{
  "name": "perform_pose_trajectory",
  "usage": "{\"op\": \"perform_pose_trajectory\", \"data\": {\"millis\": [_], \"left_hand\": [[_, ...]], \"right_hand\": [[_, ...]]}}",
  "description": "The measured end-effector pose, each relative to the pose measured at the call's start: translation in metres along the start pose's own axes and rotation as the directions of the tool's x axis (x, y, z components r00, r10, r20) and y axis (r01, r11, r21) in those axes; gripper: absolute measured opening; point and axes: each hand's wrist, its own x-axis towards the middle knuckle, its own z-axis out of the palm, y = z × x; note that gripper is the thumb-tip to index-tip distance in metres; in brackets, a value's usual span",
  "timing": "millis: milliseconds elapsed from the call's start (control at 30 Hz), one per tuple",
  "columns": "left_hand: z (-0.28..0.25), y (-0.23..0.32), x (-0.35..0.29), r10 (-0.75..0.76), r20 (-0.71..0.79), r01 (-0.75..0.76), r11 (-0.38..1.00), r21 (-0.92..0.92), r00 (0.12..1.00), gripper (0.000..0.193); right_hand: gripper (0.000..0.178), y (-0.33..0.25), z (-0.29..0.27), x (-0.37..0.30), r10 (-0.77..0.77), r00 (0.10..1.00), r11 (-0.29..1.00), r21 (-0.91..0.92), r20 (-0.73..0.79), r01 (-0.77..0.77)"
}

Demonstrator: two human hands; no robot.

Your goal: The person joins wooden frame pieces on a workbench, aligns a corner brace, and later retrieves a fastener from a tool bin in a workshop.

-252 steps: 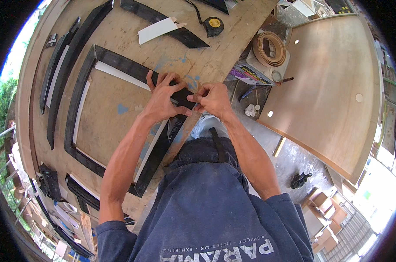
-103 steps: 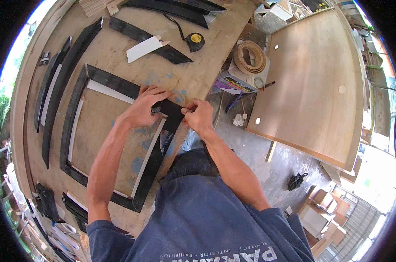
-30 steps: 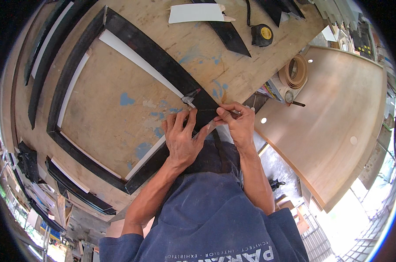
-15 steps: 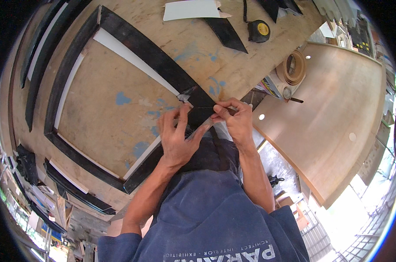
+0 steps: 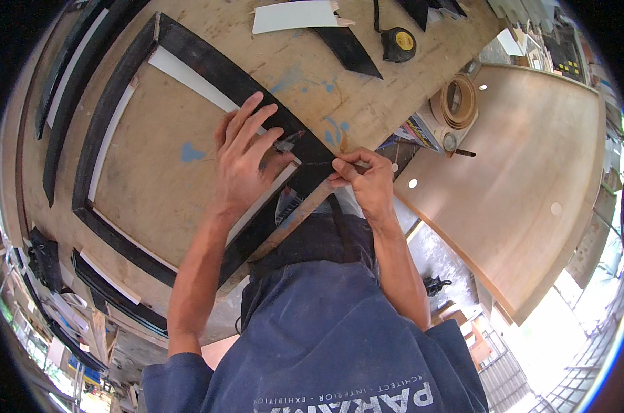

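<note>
A black frame [image 5: 119, 69] with white inner edging lies on the wooden worktable [image 5: 174, 110]. My left hand [image 5: 240, 168] is over the frame's right side, its fingers spread and nothing visible in them. At the frame's near right corner, my right hand [image 5: 367, 180] pinches the outer tip between thumb and bent fingers. Two shiny, clear pieces that look like tape cling to the black surface near this corner, one clear piece [image 5: 288, 143] above the joint and another clear piece [image 5: 288, 205] below it. Whatever is under my right fingertips is hidden.
A tape measure [image 5: 398, 45] rests at the far side, near a black strip [image 5: 350, 51] and a white piece [image 5: 291, 17]. Rolled brown banding [image 5: 453, 101] sits beyond the table's right edge. A large wooden panel [image 5: 512, 179] stands right. More black strips [image 5: 67, 89] lie left.
My left hand has moved left and away from the corner, and its fingers have spread. My right hand stays at the corner. The lower clear piece is now uncovered.
</note>
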Motion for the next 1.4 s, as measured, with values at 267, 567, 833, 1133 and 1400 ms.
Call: {"op": "perform_pose_trajectory", "data": {"millis": [267,567,833,1133,1400], "left_hand": [[-0.011,-0.018,0.031,0.25,0.253,-0.24,0.968,-0.07,0.935,0.017],[-0.01,-0.057,0.05,0.435,0.408,-0.495,0.868,0.049,0.803,0.035],[-0.025,-0.057,0.033,0.108,0.022,-0.104,0.985,-0.136,0.994,0.032],[-0.008,0.027,-0.02,-0.196,-0.009,0.19,0.961,-0.199,0.981,0.021],[0.021,0.059,-0.072,-0.332,-0.087,0.319,0.939,-0.13,0.939,0.025]], "right_hand": [[0.008,0.0,-0.001,0.002,-0.036,0.999,0.999,-0.04,-0.006,0.035],[0.008,0.006,0.002,0.003,-0.06,0.998,0.996,-0.073,-0.019,0.058],[0.009,0.008,0.0,0.004,-0.09,0.996,0.994,-0.067,-0.01,0.089],[0.01,0.007,-0.001,0.003,-0.065,0.998,0.994,-0.083,0.01,0.066],[0.009,0.004,0.004,0.0,-0.076,0.996,0.995,-0.075,-0.045,0.073]]}}
